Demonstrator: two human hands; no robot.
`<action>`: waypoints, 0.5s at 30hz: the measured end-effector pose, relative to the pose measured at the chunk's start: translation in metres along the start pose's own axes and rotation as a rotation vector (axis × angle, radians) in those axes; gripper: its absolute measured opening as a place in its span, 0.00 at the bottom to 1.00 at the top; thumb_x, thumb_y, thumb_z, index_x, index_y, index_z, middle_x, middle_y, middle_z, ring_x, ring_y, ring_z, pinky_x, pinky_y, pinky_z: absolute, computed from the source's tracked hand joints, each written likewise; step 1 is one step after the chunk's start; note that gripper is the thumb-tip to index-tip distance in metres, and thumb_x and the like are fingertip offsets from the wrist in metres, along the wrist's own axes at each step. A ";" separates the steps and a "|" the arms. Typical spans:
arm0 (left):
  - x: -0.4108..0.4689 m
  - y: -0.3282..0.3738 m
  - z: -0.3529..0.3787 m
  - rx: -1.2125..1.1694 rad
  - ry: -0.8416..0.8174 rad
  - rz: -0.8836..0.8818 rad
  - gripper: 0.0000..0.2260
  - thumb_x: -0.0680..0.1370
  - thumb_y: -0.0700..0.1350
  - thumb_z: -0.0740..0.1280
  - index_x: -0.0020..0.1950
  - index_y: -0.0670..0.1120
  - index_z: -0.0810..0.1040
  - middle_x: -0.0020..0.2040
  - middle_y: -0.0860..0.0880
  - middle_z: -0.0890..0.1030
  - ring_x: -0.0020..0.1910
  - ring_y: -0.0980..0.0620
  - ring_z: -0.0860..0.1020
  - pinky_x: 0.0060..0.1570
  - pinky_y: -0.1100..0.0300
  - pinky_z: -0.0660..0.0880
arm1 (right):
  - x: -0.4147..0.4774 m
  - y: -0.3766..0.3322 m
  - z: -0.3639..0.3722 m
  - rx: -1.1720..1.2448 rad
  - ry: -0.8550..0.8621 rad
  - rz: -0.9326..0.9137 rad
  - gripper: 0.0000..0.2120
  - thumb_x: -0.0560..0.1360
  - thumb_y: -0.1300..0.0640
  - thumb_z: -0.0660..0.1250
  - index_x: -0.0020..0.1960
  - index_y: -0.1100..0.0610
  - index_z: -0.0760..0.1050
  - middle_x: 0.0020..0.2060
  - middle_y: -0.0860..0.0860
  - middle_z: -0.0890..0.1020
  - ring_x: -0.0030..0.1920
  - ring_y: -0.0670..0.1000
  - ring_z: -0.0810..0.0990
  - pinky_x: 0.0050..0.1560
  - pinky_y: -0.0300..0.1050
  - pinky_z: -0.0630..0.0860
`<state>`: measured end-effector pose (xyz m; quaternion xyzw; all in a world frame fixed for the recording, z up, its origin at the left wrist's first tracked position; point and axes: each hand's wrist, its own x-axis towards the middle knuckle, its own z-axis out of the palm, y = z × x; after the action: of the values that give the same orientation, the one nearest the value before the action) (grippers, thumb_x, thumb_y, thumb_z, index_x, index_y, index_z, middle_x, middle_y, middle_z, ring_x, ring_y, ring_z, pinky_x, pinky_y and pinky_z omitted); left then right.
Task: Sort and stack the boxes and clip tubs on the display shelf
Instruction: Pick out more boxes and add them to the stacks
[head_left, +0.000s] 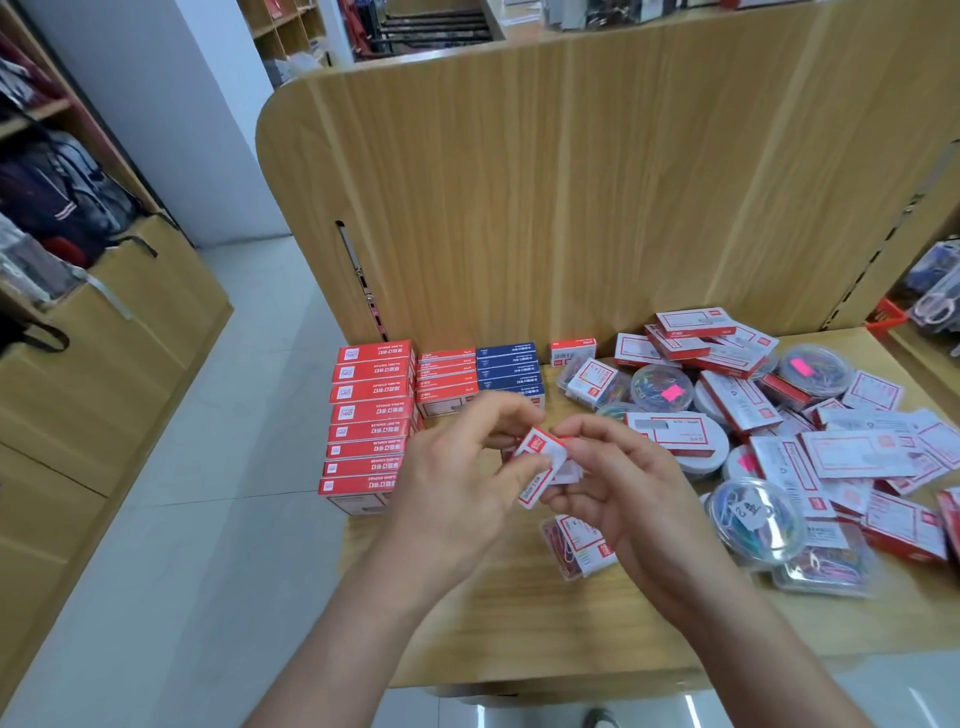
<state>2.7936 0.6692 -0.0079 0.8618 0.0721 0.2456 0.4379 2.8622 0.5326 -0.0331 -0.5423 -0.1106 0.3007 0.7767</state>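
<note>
head view: a wood-grain display shelf (519, 623) with a tall back panel (571, 182) stands over a pale tiled floor (234, 467) in a stationery shop. wooden racks at far left carry backpacks (57, 202).

eight red boxes (371, 421) lie in one neat column along the shelf's left edge. just beside them sits a shorter row of about five slimmer red-and-white boxes (447, 379), then about four blue boxes (509, 369), both rows set against the back panel.

to the right, a loose heap of white boxes with red borders (857, 452) covers the shelf, too jumbled to count. at least four round clear tubs show among them, each holding coloured paper clips: one near the back (662, 388), one with a pink sticker on its lid (815, 364), one at the front with a handwritten label (753, 514). flat clear packs (826, 566) at the heap's near edge also hold coloured clips, and another clip pack (576, 545) lies alone under the right wrist.

above the middle of the shelf, the left hand (457, 478) and the right hand (618, 483) pinch a small red-and-white box (540, 457) between them, fingers (511, 413) of both curled round its edges, the box tilted and clear of the shelf.
</note>
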 end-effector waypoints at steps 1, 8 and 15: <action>-0.001 -0.001 0.001 0.013 0.002 0.013 0.13 0.71 0.39 0.75 0.52 0.52 0.79 0.47 0.59 0.83 0.48 0.61 0.81 0.51 0.61 0.78 | 0.000 0.001 0.000 -0.013 -0.014 -0.014 0.08 0.70 0.56 0.69 0.48 0.56 0.80 0.43 0.59 0.82 0.40 0.56 0.79 0.44 0.47 0.78; -0.005 0.005 -0.004 0.229 -0.340 0.146 0.34 0.75 0.45 0.69 0.77 0.54 0.56 0.69 0.64 0.66 0.70 0.67 0.62 0.67 0.72 0.59 | -0.002 0.000 0.008 -0.048 0.049 -0.049 0.13 0.69 0.53 0.74 0.52 0.57 0.80 0.43 0.58 0.83 0.38 0.52 0.79 0.41 0.46 0.77; -0.001 0.002 0.001 0.508 -0.347 0.142 0.24 0.75 0.49 0.66 0.70 0.56 0.63 0.62 0.55 0.77 0.57 0.50 0.77 0.50 0.55 0.73 | -0.006 -0.008 0.012 -0.266 0.194 -0.115 0.17 0.70 0.58 0.74 0.57 0.51 0.75 0.37 0.51 0.83 0.37 0.48 0.80 0.41 0.40 0.77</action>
<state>2.7935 0.6670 -0.0075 0.9755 -0.0048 0.0989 0.1963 2.8543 0.5367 -0.0201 -0.6595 -0.1047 0.1846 0.7211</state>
